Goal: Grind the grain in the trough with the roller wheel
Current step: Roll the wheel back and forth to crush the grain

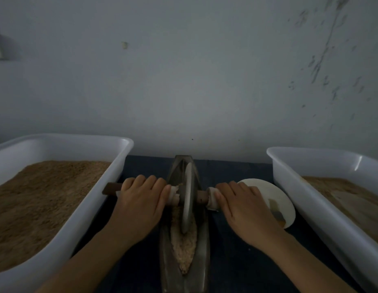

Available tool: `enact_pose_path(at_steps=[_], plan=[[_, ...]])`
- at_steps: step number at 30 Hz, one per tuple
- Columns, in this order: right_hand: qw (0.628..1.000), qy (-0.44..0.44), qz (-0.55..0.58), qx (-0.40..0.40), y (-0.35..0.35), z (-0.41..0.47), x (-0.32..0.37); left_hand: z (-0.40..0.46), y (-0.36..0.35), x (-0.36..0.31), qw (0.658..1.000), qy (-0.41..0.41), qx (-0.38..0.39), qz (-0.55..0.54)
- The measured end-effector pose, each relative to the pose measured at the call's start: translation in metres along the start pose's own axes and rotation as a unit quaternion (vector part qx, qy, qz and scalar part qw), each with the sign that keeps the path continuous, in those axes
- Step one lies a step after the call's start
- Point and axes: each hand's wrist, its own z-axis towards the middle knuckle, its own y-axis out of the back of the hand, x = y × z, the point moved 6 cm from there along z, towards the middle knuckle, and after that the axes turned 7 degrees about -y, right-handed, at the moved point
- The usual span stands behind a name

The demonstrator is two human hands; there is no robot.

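Hands, left hand (139,203) and right hand (246,205), curl over the wooden axle (112,188); thin metal roller wheel (188,199) stands in narrow boat-shaped trough (202,250) on coarse grain (183,248).

Roller wheel (188,197) upright in trough (202,250), on grain (184,248). Left hand (141,203) and right hand (245,208) curled over axle handle (111,188). White tubs (63,140) flank on dark surface (226,261).

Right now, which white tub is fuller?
The tub beside the left hand: that left tub is heaped nearly to its rim; the right tub holds a low layer.
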Motion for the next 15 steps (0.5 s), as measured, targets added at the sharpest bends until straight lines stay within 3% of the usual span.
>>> enact_pose_path(at_steps=[7,15], plan=[[1.0,-0.021,-0.009,-0.013,-0.019,0.043,-0.017,0.031,-0.032,0.021,0.993,0.039,0.099,0.048],[1.0,-0.01,0.01,-0.003,-0.01,0.014,-0.008,0.014,-0.014,0.008,0.998,0.023,0.057,0.007]])
